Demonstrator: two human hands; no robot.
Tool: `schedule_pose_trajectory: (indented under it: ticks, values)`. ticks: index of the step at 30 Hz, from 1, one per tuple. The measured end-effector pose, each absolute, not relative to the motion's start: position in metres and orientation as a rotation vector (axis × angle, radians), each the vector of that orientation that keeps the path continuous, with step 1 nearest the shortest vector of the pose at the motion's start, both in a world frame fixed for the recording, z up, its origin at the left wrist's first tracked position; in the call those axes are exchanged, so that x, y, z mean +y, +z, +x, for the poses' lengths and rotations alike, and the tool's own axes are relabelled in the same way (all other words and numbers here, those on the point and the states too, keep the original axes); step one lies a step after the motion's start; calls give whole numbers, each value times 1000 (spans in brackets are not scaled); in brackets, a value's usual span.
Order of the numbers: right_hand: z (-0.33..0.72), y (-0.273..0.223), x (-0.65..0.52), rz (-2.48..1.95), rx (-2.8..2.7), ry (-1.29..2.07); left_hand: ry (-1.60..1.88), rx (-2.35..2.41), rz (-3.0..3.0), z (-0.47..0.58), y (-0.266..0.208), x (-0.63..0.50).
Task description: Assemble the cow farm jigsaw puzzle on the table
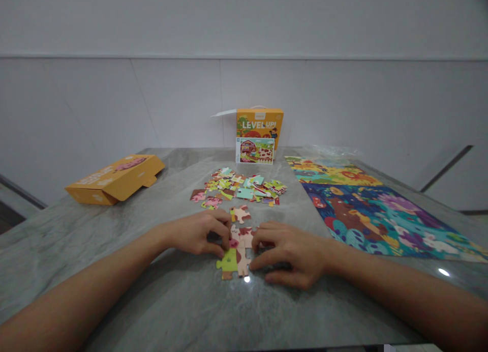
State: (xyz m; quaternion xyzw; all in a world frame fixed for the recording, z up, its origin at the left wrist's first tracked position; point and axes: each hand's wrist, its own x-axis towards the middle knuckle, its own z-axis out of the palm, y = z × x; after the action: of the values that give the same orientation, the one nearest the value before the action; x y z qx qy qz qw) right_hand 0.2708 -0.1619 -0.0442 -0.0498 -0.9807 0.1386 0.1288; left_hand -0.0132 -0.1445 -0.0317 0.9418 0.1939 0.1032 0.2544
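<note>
Several joined jigsaw puzzle pieces (230,260) lie flat on the grey marbled table, showing part of a pink-and-brown cow and a light green patch. My left hand (202,232) is curled at their left side, its fingertips gripping the puzzle piece with the pink cow muzzle. From the right, my right hand (287,253) has its thumb and fingers bent against a brown-and-pink puzzle piece (246,237); its fingertips partly cover that edge. Just beyond my hands rests a loose puzzle piece (240,214) with pink and brown patches.
A pile of loose pieces (244,185) lies farther back. Behind it stand a picture card (254,151) and an orange box (260,119) with its flap open. Another orange box (116,179) lies at left; an animal puzzle (381,217) is spread at right, with clear plastic (331,150) behind.
</note>
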Motion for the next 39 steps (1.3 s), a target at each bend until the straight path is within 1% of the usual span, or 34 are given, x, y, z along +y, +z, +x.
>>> schedule_pose_trajectory:
  ticks: [22,25,27,29,32,35,39]
  values:
    - [271,-42,-163,-187,-2846,482,294,494,2568,-12,-28,-146]
    - [270,-42,-163,-175,-2829,483,330,481,2587,-16,-28,-141]
    - [269,-44,-162,-162,-2785,461,407,582,2663,-20,-32,-135]
    - [269,-47,-160,-228,-2713,403,508,782,2761,-24,-39,-127]
    - [269,-51,-155,-483,-2582,301,577,1025,2824,-25,-53,-117]
    - [270,-55,-150,-638,-2548,285,515,967,2867,-19,-61,-113]
    - [271,-58,-147,-654,-2601,328,487,884,2870,-11,-61,-113]
